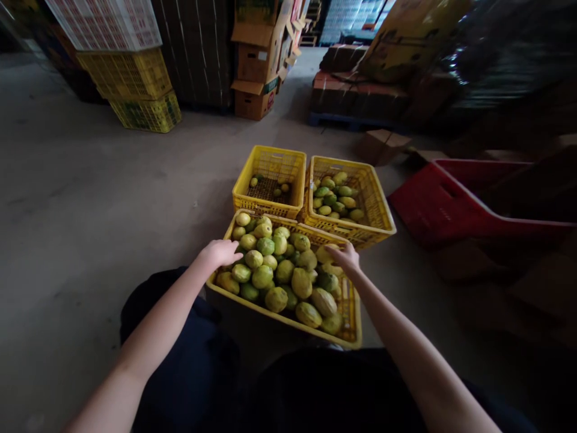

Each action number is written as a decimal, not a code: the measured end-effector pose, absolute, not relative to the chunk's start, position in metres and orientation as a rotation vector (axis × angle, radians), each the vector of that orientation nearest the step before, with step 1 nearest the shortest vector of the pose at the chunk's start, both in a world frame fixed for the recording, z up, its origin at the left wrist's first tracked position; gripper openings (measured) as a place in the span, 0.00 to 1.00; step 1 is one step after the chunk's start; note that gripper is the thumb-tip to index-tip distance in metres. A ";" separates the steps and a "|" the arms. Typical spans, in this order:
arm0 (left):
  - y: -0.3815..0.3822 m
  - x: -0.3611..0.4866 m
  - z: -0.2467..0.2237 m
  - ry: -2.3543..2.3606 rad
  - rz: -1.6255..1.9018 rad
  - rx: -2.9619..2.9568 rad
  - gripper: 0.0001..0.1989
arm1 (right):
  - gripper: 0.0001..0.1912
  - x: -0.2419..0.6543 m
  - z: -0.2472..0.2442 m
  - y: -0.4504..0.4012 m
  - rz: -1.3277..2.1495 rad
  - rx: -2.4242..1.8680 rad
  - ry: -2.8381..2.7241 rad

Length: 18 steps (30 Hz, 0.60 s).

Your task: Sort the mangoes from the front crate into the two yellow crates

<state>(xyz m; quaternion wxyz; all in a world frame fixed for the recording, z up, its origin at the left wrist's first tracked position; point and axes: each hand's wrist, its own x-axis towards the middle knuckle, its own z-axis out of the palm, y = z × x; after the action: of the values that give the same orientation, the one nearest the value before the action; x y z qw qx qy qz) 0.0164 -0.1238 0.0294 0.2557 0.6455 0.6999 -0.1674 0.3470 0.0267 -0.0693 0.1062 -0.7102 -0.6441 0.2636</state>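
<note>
Head view: dark-clothed legs (189,355) straddle the near side of the front crate (288,320), a yellow slatted box set low before the person. The front crate is the landmark for all else. Green-yellow fruits (301,282) are heaped in it, thickest at its left and middle; a strip along its right wall shows bare slats.

The left hand (222,252) is over the front crate's left rim, fingers partly extended and slightly bent toward the fruit; whether they grip anything cannot be told. The right hand (346,257) is inside the front crate's far right corner, half curled, fingertips against a yellowish fruit (327,253); how firmly it is held cannot be told.

Just beyond the front crate's far rim are two more yellow crates, side by side: the left rear crate (269,204), with a few fruits at its bottom, and the right rear crate (383,216), with a larger pile. Right of the front crate and somewhat farther is a red bin (433,195). Farther beyond, to the right, lies a cardboard box (383,145). Well beyond the front crate, to the left, stand stacked crates (139,75), white over yellow; straight beyond it, brown cartons (255,63); beyond and to the right, a blue pallet (333,119) under brown packs.
</note>
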 end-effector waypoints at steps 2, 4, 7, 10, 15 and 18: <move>-0.127 0.018 0.028 1.895 -0.452 1.764 0.27 | 0.22 0.359 -0.041 0.020 0.940 -2.017 -1.724; -0.130 0.021 0.026 1.892 -0.457 1.776 0.26 | 0.18 0.370 -0.007 0.009 1.260 -1.753 -1.353; -0.135 0.025 0.021 1.860 -0.457 1.794 0.25 | 0.17 0.382 0.041 -0.018 1.523 -1.056 -0.859; -0.136 0.031 0.012 1.763 -0.345 1.788 0.23 | 0.21 0.383 0.066 -0.048 1.499 -0.766 -0.777; -0.124 0.054 -0.002 1.649 -0.061 1.800 0.12 | 0.29 0.376 0.067 -0.072 1.662 -0.808 -0.685; -0.102 0.080 -0.010 1.701 0.090 1.824 0.10 | 0.28 0.378 0.067 -0.072 1.742 -0.681 -0.551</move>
<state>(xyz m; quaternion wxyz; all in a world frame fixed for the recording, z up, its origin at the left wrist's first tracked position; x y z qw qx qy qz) 0.0798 -0.1021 -0.0103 0.3173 0.6932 0.6463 0.0341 0.3778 -0.0723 0.0666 0.5614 -0.2890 -0.2340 0.7393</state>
